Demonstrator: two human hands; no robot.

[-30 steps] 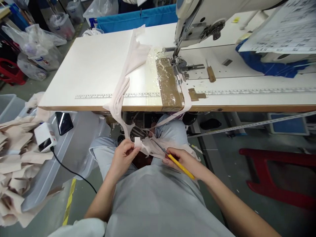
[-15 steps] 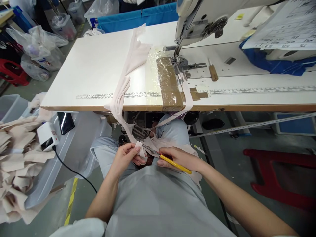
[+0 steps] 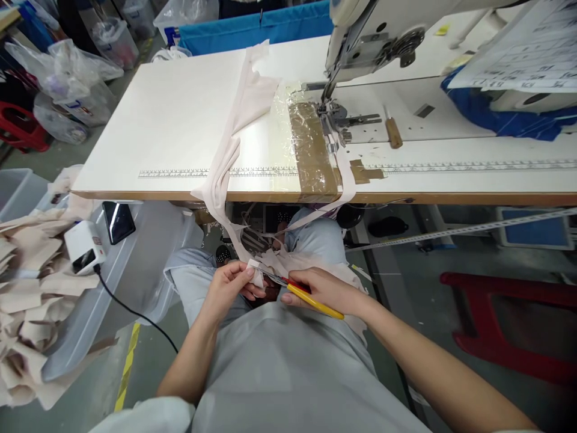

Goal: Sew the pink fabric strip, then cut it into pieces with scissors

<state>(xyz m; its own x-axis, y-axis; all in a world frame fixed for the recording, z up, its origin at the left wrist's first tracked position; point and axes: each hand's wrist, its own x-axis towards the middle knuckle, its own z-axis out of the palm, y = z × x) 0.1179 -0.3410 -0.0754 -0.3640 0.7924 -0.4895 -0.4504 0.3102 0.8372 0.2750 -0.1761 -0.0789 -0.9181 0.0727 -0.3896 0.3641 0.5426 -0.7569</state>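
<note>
1. The right hand (image 3: 320, 288) is wrapped around the yellow scissors (image 3: 315, 302), over the lap. More red shows on the handles than a moment ago.
2. The left hand (image 3: 232, 282) pinches a small white piece (image 3: 255, 273). A second ago the blades were away from it. Now they are right at it, so both hands work at one spot. I can't tell if they cut.
3. A pink strip (image 3: 220, 195) goes up onto the table (image 3: 171, 120).
4. Farther off is the sewing machine (image 3: 356, 57).
</note>
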